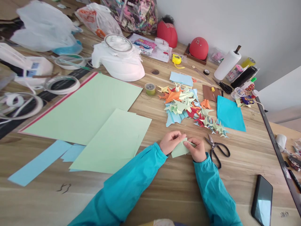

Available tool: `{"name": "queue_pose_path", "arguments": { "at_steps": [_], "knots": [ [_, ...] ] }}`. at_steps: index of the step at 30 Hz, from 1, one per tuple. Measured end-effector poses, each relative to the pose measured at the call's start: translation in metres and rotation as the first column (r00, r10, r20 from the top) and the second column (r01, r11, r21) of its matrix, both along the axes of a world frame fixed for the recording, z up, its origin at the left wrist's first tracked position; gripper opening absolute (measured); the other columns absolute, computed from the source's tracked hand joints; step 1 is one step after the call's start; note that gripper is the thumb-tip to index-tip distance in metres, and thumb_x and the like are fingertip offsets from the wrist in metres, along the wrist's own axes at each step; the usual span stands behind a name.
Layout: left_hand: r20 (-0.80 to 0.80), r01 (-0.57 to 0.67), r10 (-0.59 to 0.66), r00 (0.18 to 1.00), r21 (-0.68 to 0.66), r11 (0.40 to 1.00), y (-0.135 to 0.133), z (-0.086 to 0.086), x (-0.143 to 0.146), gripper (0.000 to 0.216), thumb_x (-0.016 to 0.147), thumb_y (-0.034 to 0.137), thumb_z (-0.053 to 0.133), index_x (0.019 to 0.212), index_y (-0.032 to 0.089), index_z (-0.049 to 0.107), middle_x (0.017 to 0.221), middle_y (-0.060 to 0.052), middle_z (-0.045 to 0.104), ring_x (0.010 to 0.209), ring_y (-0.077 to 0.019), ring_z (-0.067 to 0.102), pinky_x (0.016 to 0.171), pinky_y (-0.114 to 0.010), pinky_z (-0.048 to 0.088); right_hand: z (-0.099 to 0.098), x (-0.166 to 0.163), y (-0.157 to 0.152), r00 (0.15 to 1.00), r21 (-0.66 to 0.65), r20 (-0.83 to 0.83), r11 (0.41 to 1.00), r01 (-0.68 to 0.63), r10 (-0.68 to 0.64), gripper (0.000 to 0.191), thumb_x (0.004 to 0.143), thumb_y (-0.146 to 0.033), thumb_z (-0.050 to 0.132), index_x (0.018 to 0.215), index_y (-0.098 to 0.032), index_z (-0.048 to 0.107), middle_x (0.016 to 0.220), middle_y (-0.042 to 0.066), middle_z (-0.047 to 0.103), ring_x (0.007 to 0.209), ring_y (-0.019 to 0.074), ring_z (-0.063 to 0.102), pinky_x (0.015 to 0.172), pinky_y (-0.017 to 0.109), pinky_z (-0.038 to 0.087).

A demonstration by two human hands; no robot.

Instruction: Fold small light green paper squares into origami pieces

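Note:
Between my two hands is a small piece of pale green paper [179, 151], partly folded, held just above the wooden table. My left hand [171, 142] pinches its upper left part, fingers closed. On the right side my right hand [196, 148] grips it with the thumb on top. Black-handled scissors [213, 146] lie beside my right hand, blades partly apart. Beyond my hands spreads a heap of folded paper cranes [181, 103] in green, orange, red, yellow and blue. Large pale green sheets [115, 141] lie to the left of my hands.
Blue paper strips [39, 164] stick out under the green sheets. A phone [262, 199] lies at front right, near the table edge. A turquoise sheet [230, 113], a thread spool [150, 89] and a yellow tape measure [176, 59] are farther back. Bags and tape rolls [61, 84] crowd the left.

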State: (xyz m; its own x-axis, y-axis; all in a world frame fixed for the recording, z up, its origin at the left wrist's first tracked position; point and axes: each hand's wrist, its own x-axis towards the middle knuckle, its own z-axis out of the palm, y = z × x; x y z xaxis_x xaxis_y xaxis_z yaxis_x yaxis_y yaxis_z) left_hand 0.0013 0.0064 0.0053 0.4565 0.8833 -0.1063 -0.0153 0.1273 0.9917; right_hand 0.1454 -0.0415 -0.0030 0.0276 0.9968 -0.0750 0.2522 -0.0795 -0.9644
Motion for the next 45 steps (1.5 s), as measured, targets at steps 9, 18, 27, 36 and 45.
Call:
{"name": "queue_pose_path", "arguments": {
  "at_steps": [9, 18, 27, 36, 45],
  "knots": [
    [-0.072, -0.017, 0.023, 0.997, 0.085, 0.996, -0.0009, 0.0012, -0.0006, 0.038, 0.077, 0.042, 0.05, 0.052, 0.016, 0.037, 0.051, 0.005, 0.031, 0.052, -0.0079, 0.03, 0.049, -0.022, 0.026, 0.0036, -0.0006, -0.001, 0.998, -0.041, -0.042, 0.998, -0.043, 0.042, 0.032, 0.073, -0.044, 0.059, 0.058, -0.016, 0.055, 0.051, -0.002, 0.049, 0.048, 0.0091, 0.041, 0.046, 0.022, 0.033],
    [-0.076, -0.014, 0.018, 0.997, 0.05, 0.999, -0.0016, 0.001, 0.0007, 0.038, 0.075, 0.043, 0.051, 0.051, 0.017, 0.036, 0.051, 0.006, 0.03, 0.051, -0.0079, 0.028, 0.048, -0.023, 0.025, 0.0023, 0.001, -0.0012, 0.994, -0.02, -0.091, 0.997, -0.071, 0.068, 0.027, 0.074, -0.038, 0.059, 0.06, -0.016, 0.055, 0.055, -0.002, 0.048, 0.051, 0.0091, 0.04, 0.049, 0.022, 0.032],
    [-0.079, 0.093, -0.085, 0.993, 0.104, 0.99, 0.0017, -0.0013, -0.0028, 0.04, 0.074, 0.044, 0.053, 0.05, 0.017, 0.036, 0.053, 0.005, 0.03, 0.054, -0.0089, 0.03, 0.052, -0.024, 0.026, 0.0026, -0.0042, 0.0, 0.991, -0.034, -0.11, 0.996, -0.084, 0.08, 0.031, 0.073, -0.041, 0.059, 0.058, -0.016, 0.053, 0.051, -0.003, 0.046, 0.047, 0.0077, 0.036, 0.047, 0.022, 0.031],
    [-0.106, 0.049, -0.04, 0.994, 0.083, 0.995, -0.0006, -0.0055, 0.0012, 0.041, 0.073, 0.048, 0.053, 0.051, 0.016, 0.038, 0.052, 0.005, 0.03, 0.053, -0.0086, 0.03, 0.05, -0.023, 0.025, 0.0028, -0.0044, -0.0002, 0.993, -0.027, -0.1, 0.997, -0.069, 0.066, 0.029, 0.073, -0.041, 0.058, 0.059, -0.016, 0.052, 0.053, -0.002, 0.048, 0.049, 0.0082, 0.039, 0.047, 0.021, 0.034],
    [-0.089, 0.019, -0.013, 0.996, 0.064, 0.998, -0.0009, -0.0031, 0.0015, 0.04, 0.073, 0.046, 0.053, 0.051, 0.016, 0.04, 0.051, 0.005, 0.032, 0.053, -0.0082, 0.03, 0.048, -0.022, 0.026, -0.0006, -0.0005, -0.0014, 0.988, -0.067, -0.143, 0.995, -0.076, 0.066, 0.028, 0.073, -0.042, 0.058, 0.064, -0.015, 0.057, 0.056, -0.001, 0.052, 0.05, 0.0096, 0.043, 0.046, 0.021, 0.035]
  ]
}}
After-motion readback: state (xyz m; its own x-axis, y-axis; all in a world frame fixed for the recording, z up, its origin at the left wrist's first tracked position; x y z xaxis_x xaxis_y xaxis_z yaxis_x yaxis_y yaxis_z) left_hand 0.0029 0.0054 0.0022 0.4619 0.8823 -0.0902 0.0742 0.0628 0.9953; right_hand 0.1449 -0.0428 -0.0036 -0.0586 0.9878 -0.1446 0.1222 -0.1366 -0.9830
